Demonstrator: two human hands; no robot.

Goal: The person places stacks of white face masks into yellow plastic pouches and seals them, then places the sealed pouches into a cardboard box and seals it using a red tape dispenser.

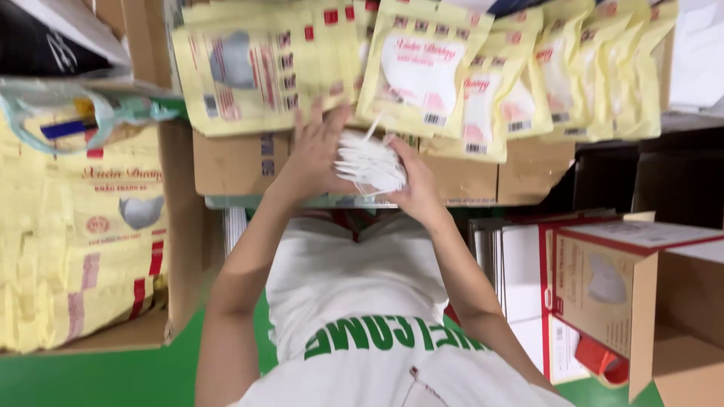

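Both my hands are pressed around a stack of white folded face masks (371, 163), held in front of my chest. My left hand (313, 154) lies flat against the stack's left side with its fingers spread upward. On the right, my right hand (416, 187) cups the stack's edge and underside. Just beyond the hands, several yellow printed pouches (422, 68) with white masks inside lie overlapping on top of brown cardboard boxes (234, 162).
A carton full of yellow pouches (90, 249) stands at the left. At the right sits an open cardboard box (664, 316) with red-trimmed flat packs (596, 290) and white sheets. The floor (113, 377) is green. My white shirt fills the lower middle.
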